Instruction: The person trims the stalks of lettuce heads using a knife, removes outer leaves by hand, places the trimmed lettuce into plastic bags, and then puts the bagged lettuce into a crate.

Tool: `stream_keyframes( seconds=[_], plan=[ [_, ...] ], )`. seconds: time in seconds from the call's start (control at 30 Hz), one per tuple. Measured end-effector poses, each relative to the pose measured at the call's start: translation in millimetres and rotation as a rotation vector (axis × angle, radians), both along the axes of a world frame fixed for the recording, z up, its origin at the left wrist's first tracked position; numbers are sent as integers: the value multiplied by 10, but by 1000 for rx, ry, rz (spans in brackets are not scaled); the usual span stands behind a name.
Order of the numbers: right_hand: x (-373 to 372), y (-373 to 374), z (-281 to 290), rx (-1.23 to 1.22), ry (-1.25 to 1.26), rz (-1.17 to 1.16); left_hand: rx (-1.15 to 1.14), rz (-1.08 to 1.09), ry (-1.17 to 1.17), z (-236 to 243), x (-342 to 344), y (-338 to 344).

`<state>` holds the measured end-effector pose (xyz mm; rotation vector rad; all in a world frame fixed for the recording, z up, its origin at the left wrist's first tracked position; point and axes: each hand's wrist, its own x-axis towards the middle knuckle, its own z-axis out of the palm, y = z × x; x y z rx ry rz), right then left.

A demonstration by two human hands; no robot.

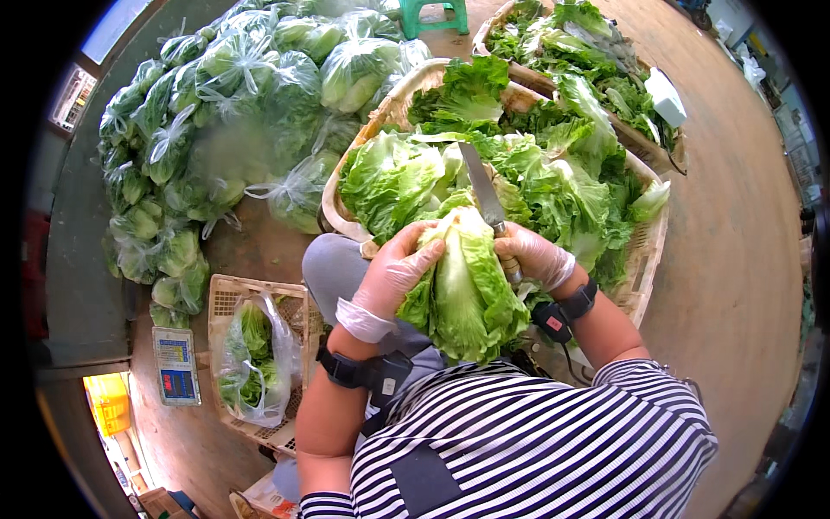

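A head of lettuce (462, 285) hangs above my lap, leafy end toward me and pale stem end away. My left hand (393, 272), in a thin clear glove, grips it along its left side. My right hand (536, 255), gloved too, is closed round the wooden handle of a knife (482, 186) at the lettuce's right side. The blade points away from me, over the leaves. Just beyond my hands stands a large basket (346, 221) heaped with loose lettuce leaves (553, 177). My right fingertips lie close to the lettuce; whether they press on it I cannot tell.
Many bagged lettuces (259, 95) are piled at the far left. A smaller crate (220, 298) at my left holds an open plastic bag (281, 394) with lettuce, beside a scale display (176, 365). Another leaf-filled basket (679, 160) and a green stool (415, 24) stand farther off.
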<state>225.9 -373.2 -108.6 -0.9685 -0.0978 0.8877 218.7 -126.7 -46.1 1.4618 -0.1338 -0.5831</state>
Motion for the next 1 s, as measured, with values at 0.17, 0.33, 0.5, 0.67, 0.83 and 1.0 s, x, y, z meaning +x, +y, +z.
stream_keyframes(
  seconds=[0.17,0.33,0.5,0.67,0.83,1.0],
  plan=[
    [-216,173,28,24,18,-159,406,78,-246,155,16,-146],
    [-216,63,288,-175,-219,-128,649,-53,-435,350,0,-248],
    [-133,-233,220,-176,-194,18,764,-198,-733,407,226,-140],
    [-306,-224,287,202,97,-141,875,227,-955,188,425,-186],
    [-272,-153,-12,531,19,-209,817,402,-1096,41,174,-217],
    [-103,222,221,337,-203,-388,-344,-93,99,-56,-308,-175]
  ],
)
